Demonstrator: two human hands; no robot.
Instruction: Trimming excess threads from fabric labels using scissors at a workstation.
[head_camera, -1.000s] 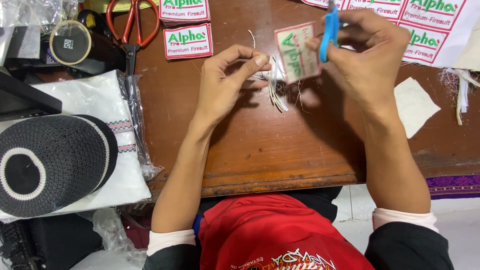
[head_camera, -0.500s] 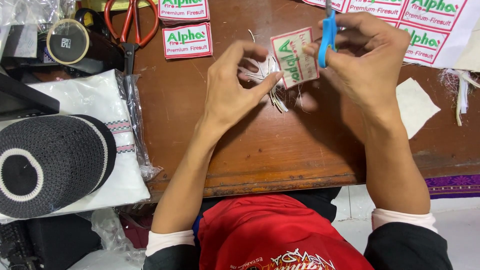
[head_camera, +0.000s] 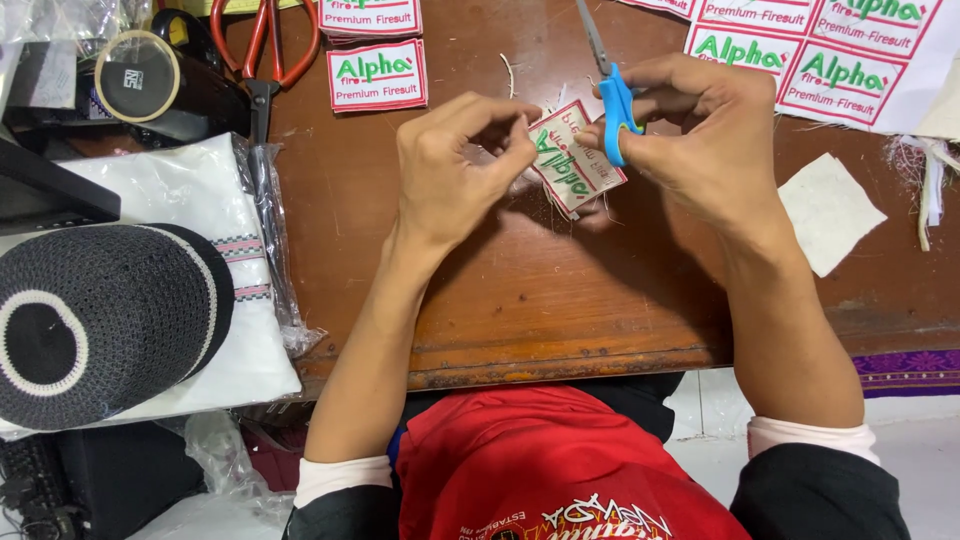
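Observation:
My left hand (head_camera: 455, 165) pinches the left edge of a small white embroidered patch (head_camera: 575, 162) with green and red stitching, held just above the brown wooden table (head_camera: 520, 290). My right hand (head_camera: 700, 135) grips small blue-handled scissors (head_camera: 612, 95), blades pointing up and away, and its fingertips touch the patch's right edge. The patch is tilted, with loose white threads hanging under it.
Finished patches (head_camera: 378, 73) lie at the top centre, a sheet of uncut patches (head_camera: 830, 60) at top right. Orange-handled scissors (head_camera: 262, 45), a tape roll (head_camera: 138, 75), a white cloth scrap (head_camera: 828, 212), a black knit cap (head_camera: 95, 320) on folded white fabric sit around.
The patch has turned and come lower and closer to me. My left hand has closed its pinch on the patch edge; my right hand with the scissors dropped slightly.

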